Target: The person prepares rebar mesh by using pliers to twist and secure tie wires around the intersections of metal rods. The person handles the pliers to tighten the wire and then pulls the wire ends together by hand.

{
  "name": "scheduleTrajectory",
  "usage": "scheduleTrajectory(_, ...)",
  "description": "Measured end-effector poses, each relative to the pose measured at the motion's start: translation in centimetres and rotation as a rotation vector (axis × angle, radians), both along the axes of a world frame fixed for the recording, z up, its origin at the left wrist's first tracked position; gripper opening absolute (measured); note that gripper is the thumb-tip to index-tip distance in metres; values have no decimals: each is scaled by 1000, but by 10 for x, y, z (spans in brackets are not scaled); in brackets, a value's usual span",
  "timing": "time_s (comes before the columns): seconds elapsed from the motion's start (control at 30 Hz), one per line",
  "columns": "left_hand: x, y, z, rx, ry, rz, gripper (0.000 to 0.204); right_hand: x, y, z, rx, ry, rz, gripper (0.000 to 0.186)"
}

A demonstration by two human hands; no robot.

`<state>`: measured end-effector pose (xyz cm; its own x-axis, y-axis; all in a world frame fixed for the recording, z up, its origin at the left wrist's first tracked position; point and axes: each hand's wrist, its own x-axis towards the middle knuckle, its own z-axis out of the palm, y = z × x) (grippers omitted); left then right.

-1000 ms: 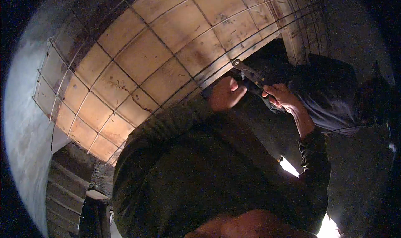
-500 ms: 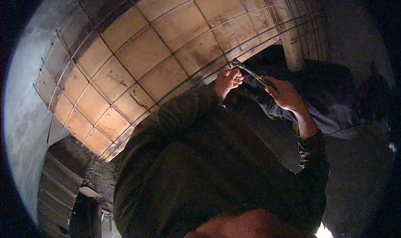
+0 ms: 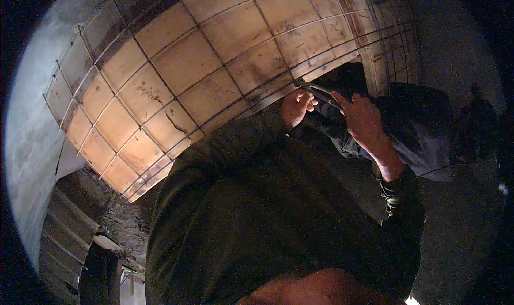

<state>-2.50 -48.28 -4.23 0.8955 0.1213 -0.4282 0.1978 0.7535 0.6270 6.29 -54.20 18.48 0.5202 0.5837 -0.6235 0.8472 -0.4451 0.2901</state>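
Metal pincers (image 3: pixel 323 95) with long handles reach from my right hand (image 3: pixel 365 120) to the near edge of a wire mesh (image 3: pixel 225 65). The fingers of my right hand are closed around the handles, which stand somewhat apart. At the mesh edge, the jaws of the tool look dark and small, so their exact grip on the wire is hard to see. Just below the jaws is my left hand (image 3: pixel 294 109), its fingers curled in. Whatever those fingers hold is too small to make out.
Behind the mesh lie tan, stained panels (image 3: pixel 206 99). A dark cloth or garment (image 3: pixel 428 128) hangs or lies to the right. At the lower left are ridged dark steps or slats (image 3: pixel 67 219). A pale wall (image 3: pixel 32 117) rises on the far left.
My right hand has shifted slightly up and toward the mesh, its fingers higher on the pincers. The handles look wider apart. My left hand stays near the jaws, moved slightly right.
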Motion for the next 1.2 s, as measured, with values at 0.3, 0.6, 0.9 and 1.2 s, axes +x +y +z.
scheduleTrajectory(0.3, 3, 4, 3, -75, -11, -18, 36, 47, -41, -47, 225, -70, 95, 33)
scheduleTrajectory(0.6, -6, -9, -29, 107, 20, 11, 29, 70, -43, -61, 370, 18, 167, 23)
scheduleTrajectory(0.9, -9, 61, 38, 1744, -579, 135, 34, 7, -25, -35, 45, 676, -1294, 51)
scheduleTrajectory(1.2, 37, 47, 34, 1541, -770, -154, 20, -5, -29, -34, -30, 747, -1288, 45)
